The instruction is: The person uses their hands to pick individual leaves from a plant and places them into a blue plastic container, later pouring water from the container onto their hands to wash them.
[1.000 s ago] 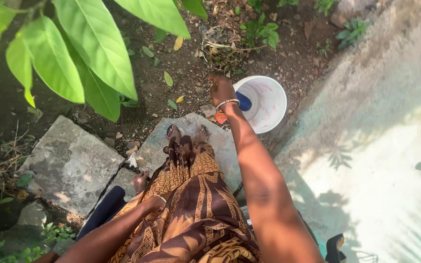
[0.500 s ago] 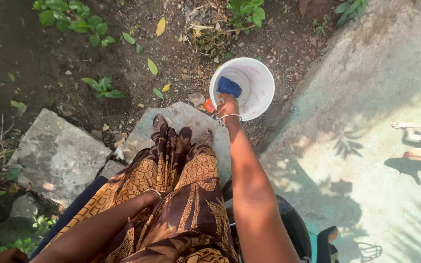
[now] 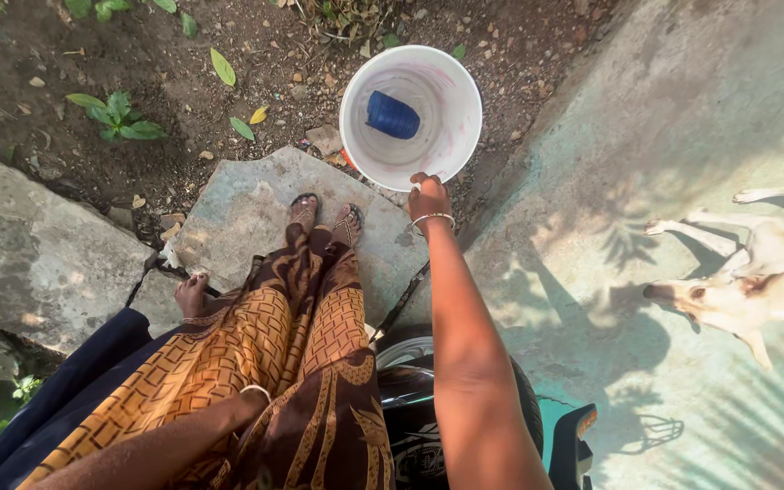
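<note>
1 right hand [image 3: 429,198] – fingers [image 3: 419,181] seemingly gripping bucket [image 3: 451,136] rim

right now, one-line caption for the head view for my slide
Right hand grips the rim of a white bucket holding a blue cup.

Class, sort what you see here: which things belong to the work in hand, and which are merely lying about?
In hand:
right hand, gripping the rim of the white bucket
blue cup, lying inside the bucket

Lying about:
stone slabs
fallen leaves on the soil
pale dog on the concrete
left hand, gathering the patterned skirt
</note>
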